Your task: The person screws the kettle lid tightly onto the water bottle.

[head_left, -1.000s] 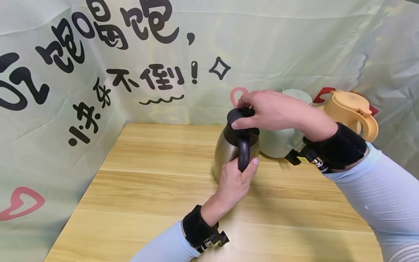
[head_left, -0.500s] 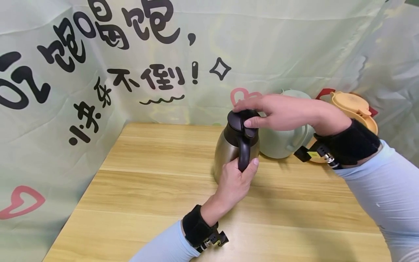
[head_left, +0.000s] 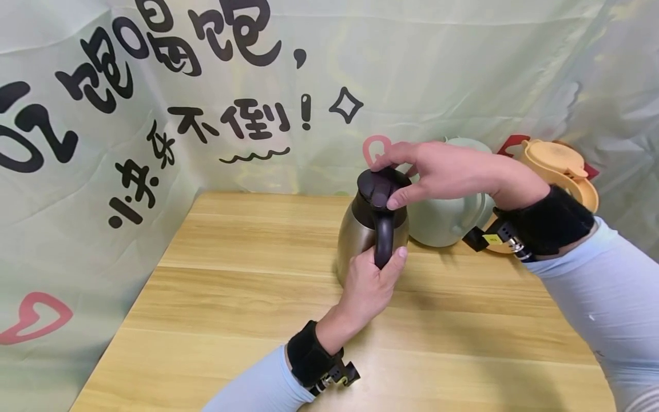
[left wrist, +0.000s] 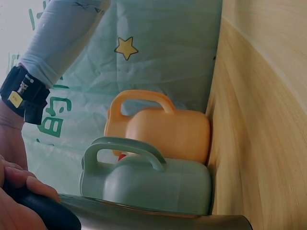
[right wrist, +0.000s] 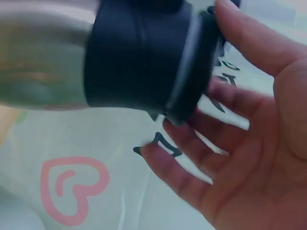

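A stainless steel thermal jug (head_left: 352, 243) with a black collar stands upright on the wooden table. My left hand (head_left: 368, 286) grips its black handle (head_left: 383, 240) from the front. On top sits the black lid (head_left: 376, 182), its thumb lever lined up with the handle. My right hand (head_left: 448, 169) reaches over from the right, its thumb at the near edge of the lid and its fingers at the far edge. In the right wrist view the fingers (right wrist: 230, 139) curl around the lid's rim, with a gap between lid and palm.
Just right of the jug stands a pale green pitcher (head_left: 437, 223), partly behind my right hand. Beyond it is an orange pitcher (head_left: 553, 160), partly covered by my right wrist. A printed cloth (head_left: 463, 68) hangs along the back and sides of the table (head_left: 247, 297).
The lid has turned so its lever moved left, in line with the handle. My right hand shifted its hold on the lid, and its wrist moved right. My left hand stays on the handle.
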